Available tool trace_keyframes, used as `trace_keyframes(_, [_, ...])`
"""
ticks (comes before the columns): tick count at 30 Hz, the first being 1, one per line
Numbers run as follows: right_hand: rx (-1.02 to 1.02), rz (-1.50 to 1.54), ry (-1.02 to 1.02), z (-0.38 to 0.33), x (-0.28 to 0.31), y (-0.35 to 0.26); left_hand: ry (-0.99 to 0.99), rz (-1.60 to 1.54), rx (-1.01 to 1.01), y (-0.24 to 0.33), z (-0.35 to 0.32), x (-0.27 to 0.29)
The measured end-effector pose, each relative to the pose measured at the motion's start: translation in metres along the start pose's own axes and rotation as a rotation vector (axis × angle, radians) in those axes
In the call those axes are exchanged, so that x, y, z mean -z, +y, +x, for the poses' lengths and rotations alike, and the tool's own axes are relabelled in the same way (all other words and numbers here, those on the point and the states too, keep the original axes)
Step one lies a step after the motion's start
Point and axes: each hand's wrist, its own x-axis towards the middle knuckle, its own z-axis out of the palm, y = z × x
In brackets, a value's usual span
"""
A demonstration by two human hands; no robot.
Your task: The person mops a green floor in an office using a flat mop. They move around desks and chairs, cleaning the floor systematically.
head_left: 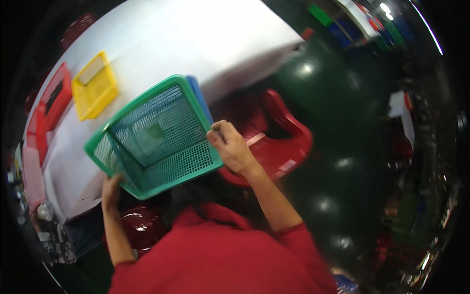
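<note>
A green perforated plastic basket (182,181) is held tilted in front of me, its open side facing me. Behind it a strip of a blue basket (199,98) shows past its right edge; whether the two are nested I cannot tell. My right hand (232,148) is closed on the right rim, with the thumb on the near side. At the lower left corner my left hand (112,190) grips the rim, slightly blurred, its fingers partly hidden. A yellow basket (100,93) stands on the white table (196,34), beyond the green one.
Red baskets (58,100) line the table's left side, with a pink basket (33,174) nearer. A red plastic chair (293,134) stands right of my right hand on the dark green floor (323,117). Another person (58,240) is at the lower left. A red glossy seat (140,220) is below.
</note>
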Motion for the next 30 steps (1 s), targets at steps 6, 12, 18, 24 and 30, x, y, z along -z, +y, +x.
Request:
trace_keyframes(6, [-0.197, 0.043, 0.581, -0.197, 0.195, 0.058, -0.343, 0.051, -0.204, 0.038, -0.025, -0.319])
trace_keyframes(12, [-0.378, 0.417, 0.856, -0.281, 0.324, 0.165, -0.230, 0.496, -0.545, -0.005, -0.023, -0.558])
trace_keyframes(18, [-0.428, 0.421, 0.756, -0.294, 0.444, 0.269, -0.141, 0.673, -0.857, -0.029, 0.003, -0.719])
trace_keyframes(24, [-0.351, 0.019, 0.833, -0.258, 0.672, 0.333, -0.252, 0.615, -0.786, 0.000, 0.058, -0.972])
trace_keyframes(30, [-0.388, 0.131, 1.050, -0.310, 0.904, 0.411, -0.801, 0.534, -0.952, 0.022, 0.047, -1.278])
